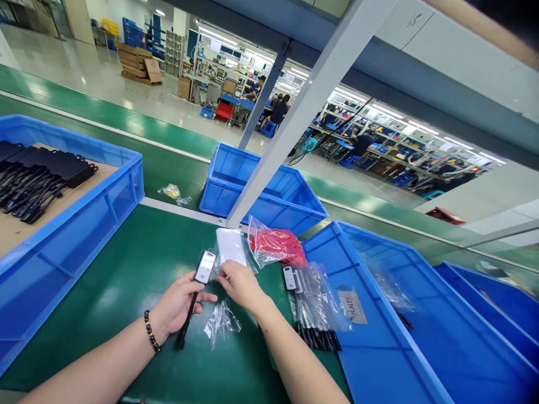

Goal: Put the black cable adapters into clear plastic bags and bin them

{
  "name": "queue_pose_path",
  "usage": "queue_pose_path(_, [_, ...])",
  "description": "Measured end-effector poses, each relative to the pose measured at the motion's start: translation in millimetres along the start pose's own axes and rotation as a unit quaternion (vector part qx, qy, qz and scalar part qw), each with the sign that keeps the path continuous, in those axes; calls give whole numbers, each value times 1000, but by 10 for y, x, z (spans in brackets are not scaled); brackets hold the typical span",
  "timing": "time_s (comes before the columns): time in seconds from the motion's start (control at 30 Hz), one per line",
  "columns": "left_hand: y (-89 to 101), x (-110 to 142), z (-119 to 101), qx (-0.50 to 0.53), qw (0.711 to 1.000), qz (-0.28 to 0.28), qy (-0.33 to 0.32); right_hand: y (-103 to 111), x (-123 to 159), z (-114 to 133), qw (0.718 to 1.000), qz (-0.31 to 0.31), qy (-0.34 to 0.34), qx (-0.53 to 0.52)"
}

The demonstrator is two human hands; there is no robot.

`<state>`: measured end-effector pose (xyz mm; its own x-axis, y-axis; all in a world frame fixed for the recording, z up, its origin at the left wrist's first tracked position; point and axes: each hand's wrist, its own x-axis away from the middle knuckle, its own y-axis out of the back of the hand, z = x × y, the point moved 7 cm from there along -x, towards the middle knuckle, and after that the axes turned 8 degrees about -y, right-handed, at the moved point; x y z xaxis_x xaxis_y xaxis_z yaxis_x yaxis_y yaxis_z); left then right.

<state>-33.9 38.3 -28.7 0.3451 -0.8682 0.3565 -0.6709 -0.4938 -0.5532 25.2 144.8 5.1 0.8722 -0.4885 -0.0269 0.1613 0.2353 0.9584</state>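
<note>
My left hand point(181, 303) is closed around a small flat device point(205, 266) with a silver-white face, dark edges and a short black cable point(187, 322) hanging below it. My right hand point(238, 283) is pinched at the lower edge of a stack of white sheets point(231, 247) in a transparent bag; whatever its fingertips grip is hidden. Crumpled transparent film point(222, 324) lies on the green work surface point(151, 252) below the hands. Right of my right hand, several similar devices point(290, 278) with black cables lie in a row under transparent plastic bags point(318, 297).
A blue crate point(122, 196) with black devices point(46, 168) stands left. Another blue crate point(261, 205) is behind the post point(295, 123), near a bag of red pieces point(278, 247). Blue bins point(379, 336) line the right. A small bag point(173, 192) lies on the far belt.
</note>
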Motion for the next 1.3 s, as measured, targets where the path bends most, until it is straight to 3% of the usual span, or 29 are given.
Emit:
queue_pose_path(0.13, [36,-29,50,-16,1000,-12,7,5,77,83,998,9,26,-64])
queue_pose_path(0.43, [42,-24,68,-39,999,-23,15,38,162,-13,990,5,24,-135])
queue_pose_path(0.63, [45,-54,68,-34,999,-11,15,50,215,-29,996,-45,33,-69])
queue_pose_path(0.77, [28,-36,23,-55,998,-3,0,47,190,-103,996,-85,2,-1])
queue_pose_path(0.9, [-125,65,-40,-106,992,70,-22,116,170,-217,984,-157,-69,42])
queue_pose_path(1.0, [-292,176,32,-136,977,161,26,132,165,-244,980,-174,-89,38])
queue_pose_path(1.07, [-334,219,84,-156,970,179,55,125,161,-233,982,-173,-81,18])
queue_pose_path(1.3, [-233,160,78,-197,975,104,18,180,194,-205,969,-239,-63,-26])
